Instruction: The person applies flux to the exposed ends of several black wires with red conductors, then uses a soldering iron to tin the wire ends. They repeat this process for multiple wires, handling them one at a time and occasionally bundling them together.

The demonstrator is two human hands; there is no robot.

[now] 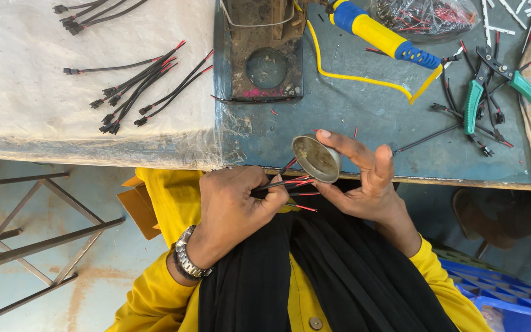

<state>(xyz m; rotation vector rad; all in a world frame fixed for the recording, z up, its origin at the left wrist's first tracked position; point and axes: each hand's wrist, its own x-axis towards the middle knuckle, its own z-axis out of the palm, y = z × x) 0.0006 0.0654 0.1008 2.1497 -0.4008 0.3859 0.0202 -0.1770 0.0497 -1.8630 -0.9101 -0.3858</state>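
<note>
A small round metal tin (316, 158), shallow and filled with a dull greyish-brown paste, sits tilted just above the near table edge (462, 182), its open face turned toward the left hand. The right hand (370, 178) grips it: thumb under the lower rim, index finger curved over the top rim, remaining fingers partly extended behind. The hand is half closed around the tin.

A bundle of thin black-and-red wires (293, 184) points its bare red-tipped ends at the lower rim of the tin, touching or just short of it; exact contact cannot be determined. The left hand (238, 203) is closed in a pinch on this bundle, fingers curled tightly, thumb pressing the wires against the index finger. A metal wristwatch (187, 258) sits on the left wrist.

On the blue-grey table surface beyond:
- a soldering iron (379, 34) with a blue and yellow handle and a yellow cord;
- green-handled cutters (475, 92) among loose wire leads;
- a dark, dirty stand (265, 61) with a round recess.

To the left, a plastic-covered white sheet (32, 74) carries groups of black connector leads (136, 86).
</note>
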